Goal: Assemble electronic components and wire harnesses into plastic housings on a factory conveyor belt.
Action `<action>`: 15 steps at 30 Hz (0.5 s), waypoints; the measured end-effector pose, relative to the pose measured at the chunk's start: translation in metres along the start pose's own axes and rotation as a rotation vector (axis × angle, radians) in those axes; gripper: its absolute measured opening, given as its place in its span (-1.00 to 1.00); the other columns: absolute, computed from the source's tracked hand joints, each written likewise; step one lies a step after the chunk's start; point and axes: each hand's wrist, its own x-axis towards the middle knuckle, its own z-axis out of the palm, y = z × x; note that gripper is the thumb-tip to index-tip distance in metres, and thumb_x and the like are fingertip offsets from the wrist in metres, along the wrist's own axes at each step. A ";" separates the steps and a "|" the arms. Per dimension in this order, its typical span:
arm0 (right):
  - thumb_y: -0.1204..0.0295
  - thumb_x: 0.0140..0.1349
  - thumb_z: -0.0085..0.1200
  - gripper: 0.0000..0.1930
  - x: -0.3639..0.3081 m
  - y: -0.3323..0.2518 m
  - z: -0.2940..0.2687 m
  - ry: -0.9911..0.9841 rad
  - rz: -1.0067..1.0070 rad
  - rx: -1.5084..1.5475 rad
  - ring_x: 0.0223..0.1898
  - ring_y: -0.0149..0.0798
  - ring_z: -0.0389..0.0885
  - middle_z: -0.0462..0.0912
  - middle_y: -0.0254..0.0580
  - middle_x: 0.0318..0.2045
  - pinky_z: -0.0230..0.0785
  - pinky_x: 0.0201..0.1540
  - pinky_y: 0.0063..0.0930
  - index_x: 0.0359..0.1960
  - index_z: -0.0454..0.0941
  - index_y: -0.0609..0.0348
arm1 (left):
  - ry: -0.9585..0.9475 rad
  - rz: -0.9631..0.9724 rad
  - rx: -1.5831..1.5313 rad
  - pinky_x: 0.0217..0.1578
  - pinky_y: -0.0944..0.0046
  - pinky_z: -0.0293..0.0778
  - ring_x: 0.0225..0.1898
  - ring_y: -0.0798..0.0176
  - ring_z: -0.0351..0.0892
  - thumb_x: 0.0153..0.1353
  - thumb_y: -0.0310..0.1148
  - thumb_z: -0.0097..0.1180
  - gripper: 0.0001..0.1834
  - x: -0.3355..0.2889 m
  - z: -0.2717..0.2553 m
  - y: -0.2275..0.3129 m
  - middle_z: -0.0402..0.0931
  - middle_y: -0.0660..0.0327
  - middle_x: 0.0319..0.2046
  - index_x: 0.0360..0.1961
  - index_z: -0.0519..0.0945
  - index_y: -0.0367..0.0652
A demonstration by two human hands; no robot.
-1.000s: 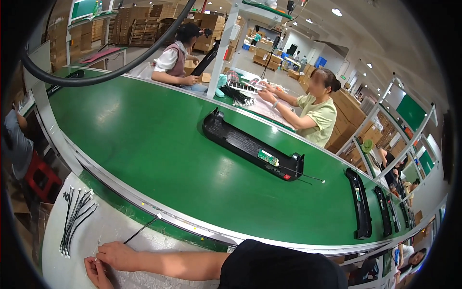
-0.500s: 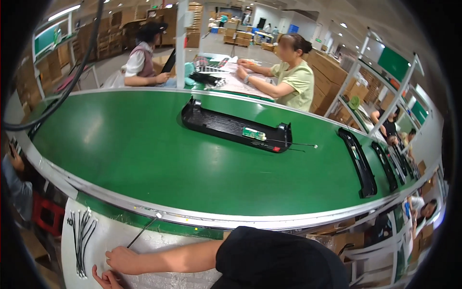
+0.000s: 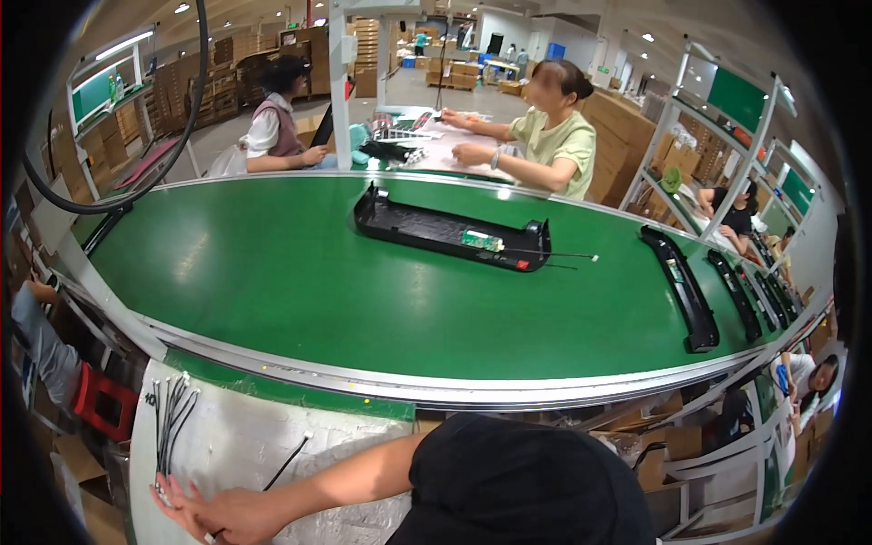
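My right hand (image 3: 243, 514) comes in from the right, low over the pale work surface, its fingers closed around a black cable. One length of this cable (image 3: 289, 461) sticks out past the wrist to a small white connector, and another white tip shows under the hand at the lower edge. Just left of it, partly overlapped, are the stretched fingers of my left hand (image 3: 174, 504); its palm is hidden. These fingers lie at the lower ends of a bundle of thin black cables (image 3: 169, 422) with white connectors.
Beyond a metal rail runs a green conveyor (image 3: 272, 300). A black plastic housing (image 3: 445, 241) with a green circuit board lies on it. Several narrow black housings (image 3: 683, 291) line the right. Two people sit across the belt; a red stool (image 3: 104, 404) stands at left.
Both hands have shifted; the left fingers now reach the lower ends of the cable bundle. The held cable has swung lower beside the wrist. The camera view has turned slightly.
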 end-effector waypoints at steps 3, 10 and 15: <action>0.57 -0.11 -0.04 -0.15 -0.003 -0.039 -0.022 -0.032 0.079 0.115 -0.47 0.18 0.47 0.57 0.00 -0.45 0.29 -0.41 -0.04 0.25 -0.25 0.18 | 0.042 0.104 0.177 -0.05 0.08 0.42 0.00 -0.01 0.39 0.12 -0.33 0.11 -0.34 0.000 0.031 0.017 0.28 -0.10 0.08 0.18 0.08 -0.21; 0.56 -0.09 -0.02 -0.13 -0.009 -0.056 -0.015 0.014 -0.018 0.000 -0.55 0.14 0.47 0.53 0.07 -0.56 0.27 -0.48 -0.08 0.26 -0.28 0.27 | 0.099 0.401 0.573 -0.09 0.10 0.46 -0.06 -0.04 0.44 0.17 -0.40 0.04 -0.59 -0.027 0.078 0.083 0.30 -0.19 0.03 -0.03 0.18 -0.28; 0.34 0.03 -0.04 -0.23 -0.014 -0.083 -0.018 -0.043 0.062 -0.117 -0.64 0.12 0.48 0.50 0.00 -0.72 0.31 -0.60 -0.10 0.30 -0.13 -0.06 | -0.003 0.657 0.727 -0.11 0.13 0.48 -0.10 -0.05 0.47 0.21 -0.45 -0.03 -0.75 -0.043 0.111 0.103 0.31 -0.25 0.00 -0.20 0.20 -0.27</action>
